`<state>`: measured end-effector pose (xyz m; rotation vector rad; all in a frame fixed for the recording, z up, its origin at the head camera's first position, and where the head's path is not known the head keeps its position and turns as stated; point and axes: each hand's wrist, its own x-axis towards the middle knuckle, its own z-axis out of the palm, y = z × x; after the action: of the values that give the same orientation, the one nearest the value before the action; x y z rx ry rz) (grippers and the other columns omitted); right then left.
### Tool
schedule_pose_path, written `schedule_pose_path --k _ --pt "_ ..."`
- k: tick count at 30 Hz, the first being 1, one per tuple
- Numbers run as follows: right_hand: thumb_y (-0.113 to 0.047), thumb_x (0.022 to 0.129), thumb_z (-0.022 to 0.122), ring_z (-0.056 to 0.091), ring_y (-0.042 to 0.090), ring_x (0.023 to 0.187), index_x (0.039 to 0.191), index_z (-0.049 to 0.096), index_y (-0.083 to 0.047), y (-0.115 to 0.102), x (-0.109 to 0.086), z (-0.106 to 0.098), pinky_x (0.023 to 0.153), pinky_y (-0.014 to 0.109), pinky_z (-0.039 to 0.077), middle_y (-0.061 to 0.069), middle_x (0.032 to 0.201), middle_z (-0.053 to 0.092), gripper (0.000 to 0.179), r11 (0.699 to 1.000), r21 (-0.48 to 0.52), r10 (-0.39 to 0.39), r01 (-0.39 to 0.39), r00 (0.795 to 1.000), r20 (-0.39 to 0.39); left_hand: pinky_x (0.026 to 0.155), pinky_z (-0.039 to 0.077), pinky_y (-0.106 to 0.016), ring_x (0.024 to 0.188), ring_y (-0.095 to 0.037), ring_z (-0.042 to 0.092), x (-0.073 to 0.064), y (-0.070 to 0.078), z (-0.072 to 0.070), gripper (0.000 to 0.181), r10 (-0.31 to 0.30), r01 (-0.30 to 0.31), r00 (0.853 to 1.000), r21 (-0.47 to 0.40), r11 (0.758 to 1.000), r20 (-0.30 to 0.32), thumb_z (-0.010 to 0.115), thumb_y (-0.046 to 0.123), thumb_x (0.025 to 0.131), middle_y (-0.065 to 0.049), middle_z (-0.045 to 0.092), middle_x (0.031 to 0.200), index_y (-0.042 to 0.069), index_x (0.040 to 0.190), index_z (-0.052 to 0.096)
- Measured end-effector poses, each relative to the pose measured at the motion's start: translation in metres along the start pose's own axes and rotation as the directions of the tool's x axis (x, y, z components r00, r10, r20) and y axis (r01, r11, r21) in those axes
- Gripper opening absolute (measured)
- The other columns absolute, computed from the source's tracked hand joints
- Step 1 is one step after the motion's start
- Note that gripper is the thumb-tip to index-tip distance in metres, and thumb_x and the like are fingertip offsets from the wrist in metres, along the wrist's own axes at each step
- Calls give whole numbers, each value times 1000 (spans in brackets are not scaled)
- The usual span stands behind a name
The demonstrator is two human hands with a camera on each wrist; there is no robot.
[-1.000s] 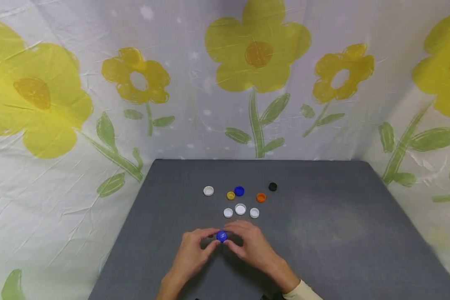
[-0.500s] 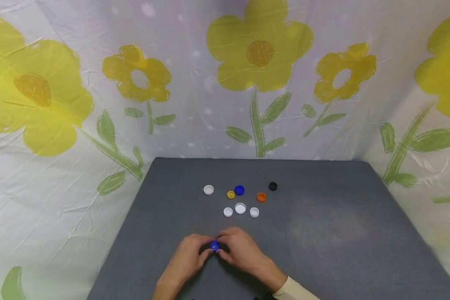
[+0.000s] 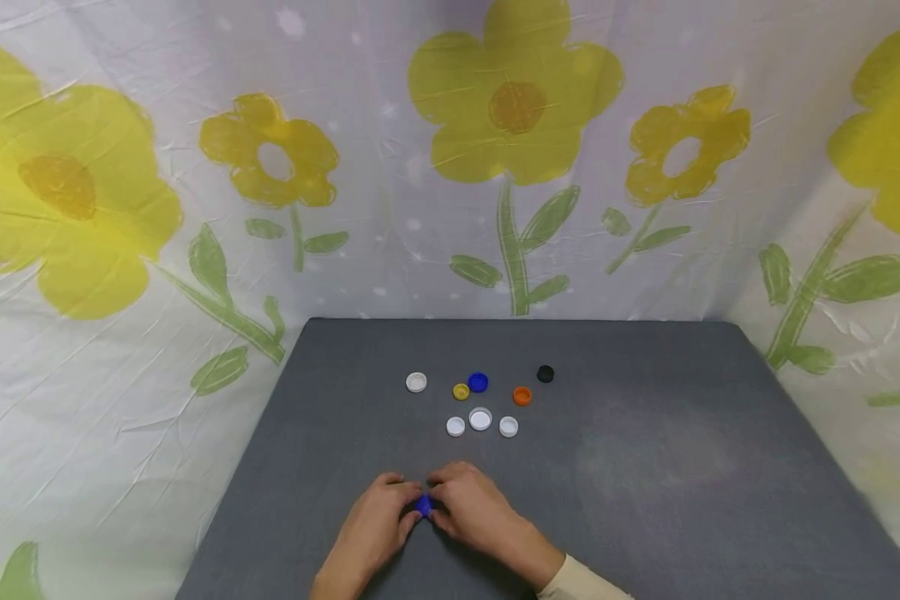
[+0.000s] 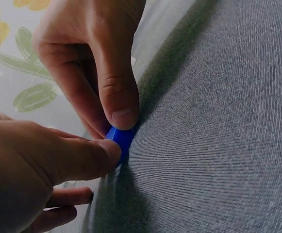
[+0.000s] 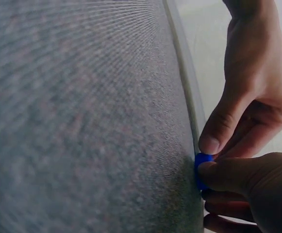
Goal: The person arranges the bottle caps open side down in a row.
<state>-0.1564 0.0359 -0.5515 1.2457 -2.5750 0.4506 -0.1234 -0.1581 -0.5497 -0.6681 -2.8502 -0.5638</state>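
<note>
A small blue bottle cap (image 3: pixel 423 506) is between my two hands near the front of the grey table. The thumb and finger of my left hand (image 3: pixel 375 527) pinch its left side. My right hand (image 3: pixel 474 510) pinches the right side of the same cap. In the left wrist view, both thumbs press on the blue cap (image 4: pixel 121 140), low against the cloth. From the right wrist, the cap (image 5: pixel 201 170) shows as a short blue cylinder at the tabletop, partly covered by fingertips.
Beyond the hands lie three white caps (image 3: pixel 480 419) in a row. Farther back are a white cap (image 3: pixel 416 382), a yellow cap (image 3: pixel 461 392), another blue cap (image 3: pixel 477 382), an orange cap (image 3: pixel 522 396) and a black cap (image 3: pixel 545 373). A flowered curtain (image 3: pixel 390 250) borders the grey table (image 3: pixel 645 467).
Both hands have come nearer the body and slightly left, bringing the blue cap along and down. Fingers now cover more of it. The other caps lie as before.
</note>
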Motion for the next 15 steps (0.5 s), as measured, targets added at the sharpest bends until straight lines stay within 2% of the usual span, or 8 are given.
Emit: schedule_pose_path --k 3,7,11,15 --pt "-26 80 81 68 15 101 89 79 -16 1 0 -2 95 34 51 -1 107 73 14 1000 16 6 -7 1000 17 89 55 -44 107 -25 66 -1 0 -1 28 -9 9 1000 -17 1000 -8 84 14 79 -4 75 109 7 105 76" --pt "-26 82 80 68 16 104 95 78 -14 7 -1 -13 95 34 52 0 111 73 18 998 41 42 -44 998 50 91 54 -42 105 -23 68 2 -5 -7 35 -36 35 998 -18 999 -49 83 15 77 -6 75 110 7 110 74" --pt "-26 83 79 67 19 109 104 77 -11 23 1 -27 98 36 51 2 115 73 26 995 36 96 -97 995 29 94 54 -44 106 -25 69 17 -9 -20 37 -65 66 996 17 998 -58 83 20 78 -7 74 111 8 111 74" --pt "-26 83 80 66 22 113 110 76 -10 40 6 -40 100 38 50 3 118 73 32 991 21 134 -134 991 -12 95 53 -45 111 -27 68 35 -9 -29 42 -63 66 996 57 996 -65 83 24 80 -9 73 116 6 116 72"
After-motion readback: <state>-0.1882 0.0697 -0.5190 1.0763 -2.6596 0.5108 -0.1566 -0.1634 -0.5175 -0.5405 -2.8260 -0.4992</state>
